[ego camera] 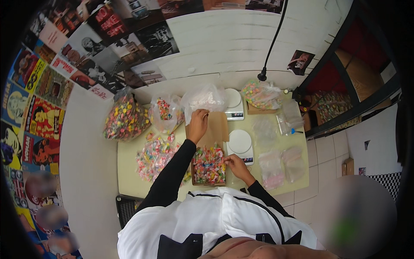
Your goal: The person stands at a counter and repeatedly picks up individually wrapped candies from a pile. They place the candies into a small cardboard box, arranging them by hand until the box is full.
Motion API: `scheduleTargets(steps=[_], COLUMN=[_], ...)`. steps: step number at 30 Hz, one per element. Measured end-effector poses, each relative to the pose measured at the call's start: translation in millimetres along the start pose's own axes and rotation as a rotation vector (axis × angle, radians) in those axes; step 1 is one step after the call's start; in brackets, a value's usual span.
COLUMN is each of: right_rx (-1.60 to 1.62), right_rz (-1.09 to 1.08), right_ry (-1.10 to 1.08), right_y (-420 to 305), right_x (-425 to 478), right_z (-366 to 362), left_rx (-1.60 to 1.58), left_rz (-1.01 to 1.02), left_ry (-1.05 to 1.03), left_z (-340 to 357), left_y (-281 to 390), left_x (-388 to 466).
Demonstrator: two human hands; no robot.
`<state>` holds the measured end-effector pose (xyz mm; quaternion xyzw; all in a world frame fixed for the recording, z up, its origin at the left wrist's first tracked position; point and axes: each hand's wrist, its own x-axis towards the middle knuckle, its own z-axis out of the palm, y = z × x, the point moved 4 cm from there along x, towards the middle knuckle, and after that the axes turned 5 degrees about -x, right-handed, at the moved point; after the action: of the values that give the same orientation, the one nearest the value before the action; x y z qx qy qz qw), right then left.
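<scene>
An open cardboard box [193, 174] lies before me, packed with small wrapped candies [209, 165] in many colours. Its lid [217, 128] is folded back, away from me. My left hand [198, 125] is over the far left part of the lid, fingertips close to its far edge and to a translucent white plastic bag [204, 97]. Whether those fingers grip the lid is hard to make out. My right hand [237, 166] has its fingertips at the box's right rim, beside the candies; any hold there is unclear.
Loose wrapped candies [155, 158] are heaped left of the box. Candy-filled bags [126, 116] stand behind them. Two white kitchen scales [240, 141] sit right of the box, with clear plastic pouches [271, 168] beyond. A black cable [275, 39] hangs over the table's back.
</scene>
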<state>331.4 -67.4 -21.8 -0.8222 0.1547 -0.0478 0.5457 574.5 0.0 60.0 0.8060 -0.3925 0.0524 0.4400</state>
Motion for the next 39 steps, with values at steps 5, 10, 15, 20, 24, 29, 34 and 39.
scheduleTargets(steps=[5, 10, 15, 20, 24, 29, 34, 39], right_rx=[0.081, 0.073, 0.142, 0.143, 0.088, 0.029, 0.022, -0.03], right_rz=[0.133, 0.126, 0.158, 0.17, 0.138, 0.107, 0.093, 0.037], right_ry=[0.04, 0.097, 0.102, 0.082, 0.069, 0.14, 0.173, 0.115], right_y=[16, 27, 36, 39, 35, 40, 33, 6], right_x=[0, -2, -1, 3, 3, -5, -9, -1], right_z=[-19, -27, -25, -19, -22, -31, -37, -32], left_rx=[0.343, 0.427, 0.182, 0.248, 0.365, 0.156, -0.225, -1.0], left_rz=[-0.131, -0.204, -0.123, -0.263, -0.264, -0.345, -0.318, -0.686], left_ry=[-0.248, -0.361, -0.218, -0.432, -0.394, -0.314, -0.018, 0.069], left_z=[56, 85, 83, 90, 96, 76, 27, 2], left_y=[-62, -104, -113, -124, -134, -104, -54, -22], left_x=[45, 50, 50, 51, 53, 55, 23, -37])
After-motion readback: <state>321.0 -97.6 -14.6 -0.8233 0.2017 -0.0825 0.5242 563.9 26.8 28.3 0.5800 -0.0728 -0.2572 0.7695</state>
